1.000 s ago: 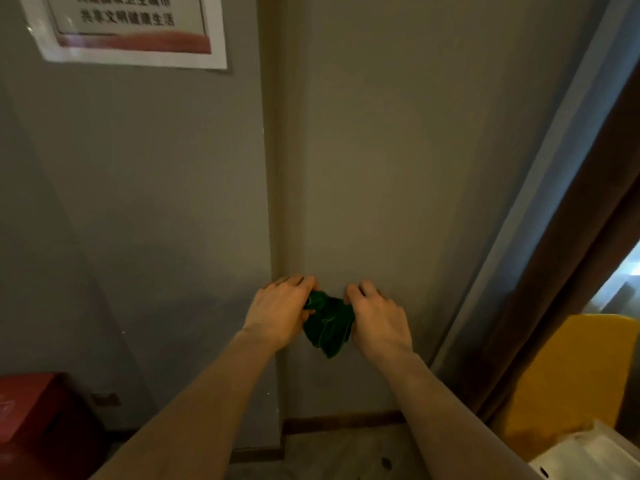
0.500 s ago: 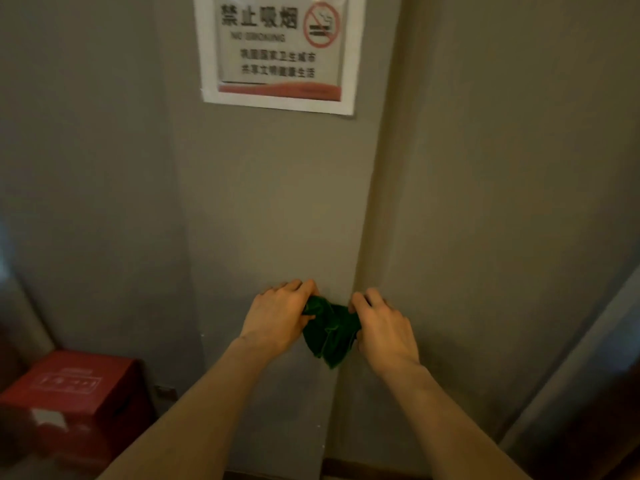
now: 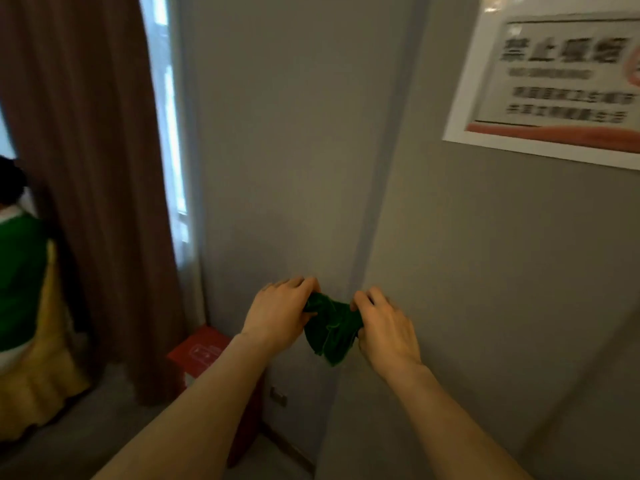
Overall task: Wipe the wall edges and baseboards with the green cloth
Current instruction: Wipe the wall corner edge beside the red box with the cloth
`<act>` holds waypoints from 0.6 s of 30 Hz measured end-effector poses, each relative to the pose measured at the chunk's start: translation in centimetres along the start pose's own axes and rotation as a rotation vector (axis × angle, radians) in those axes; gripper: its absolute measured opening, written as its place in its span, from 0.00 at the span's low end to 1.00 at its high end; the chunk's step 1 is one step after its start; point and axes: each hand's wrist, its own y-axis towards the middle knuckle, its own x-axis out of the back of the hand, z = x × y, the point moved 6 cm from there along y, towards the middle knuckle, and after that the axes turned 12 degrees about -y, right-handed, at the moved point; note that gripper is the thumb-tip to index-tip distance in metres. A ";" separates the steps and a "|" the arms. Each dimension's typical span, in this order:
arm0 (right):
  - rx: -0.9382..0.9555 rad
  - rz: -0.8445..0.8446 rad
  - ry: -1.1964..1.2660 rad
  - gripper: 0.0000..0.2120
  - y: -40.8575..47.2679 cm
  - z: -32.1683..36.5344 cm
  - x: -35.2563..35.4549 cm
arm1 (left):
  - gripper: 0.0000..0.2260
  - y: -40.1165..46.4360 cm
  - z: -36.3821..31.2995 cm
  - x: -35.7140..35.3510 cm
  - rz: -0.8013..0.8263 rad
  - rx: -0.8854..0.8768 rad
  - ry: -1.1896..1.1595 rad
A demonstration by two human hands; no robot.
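A bunched green cloth (image 3: 330, 332) hangs between my two hands in front of a grey wall. My left hand (image 3: 282, 311) pinches its left side and my right hand (image 3: 384, 327) grips its right side. Just behind the cloth runs the vertical wall edge (image 3: 375, 202), where a grey pillar juts out. A brown baseboard (image 3: 294, 450) lines the foot of the wall below my left forearm. I cannot tell whether the cloth touches the wall.
A red box (image 3: 201, 351) sits on the floor against the wall, by a wall socket (image 3: 278, 396). A brown curtain (image 3: 93, 168) hangs at the left beside a bright window strip. A person in green (image 3: 17, 282) sits on a yellow-covered seat (image 3: 41, 368). A no-smoking sign (image 3: 554, 84) hangs upper right.
My head has swung left: the sign slid to the upper right, and the curtain and seated person came into view. Both hands still hold the cloth in the same way.
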 end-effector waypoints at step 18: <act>0.297 0.034 0.153 0.18 12.6 21.9 -8.9 | 0.14 -5.7 22.9 7.0 -0.081 0.299 0.135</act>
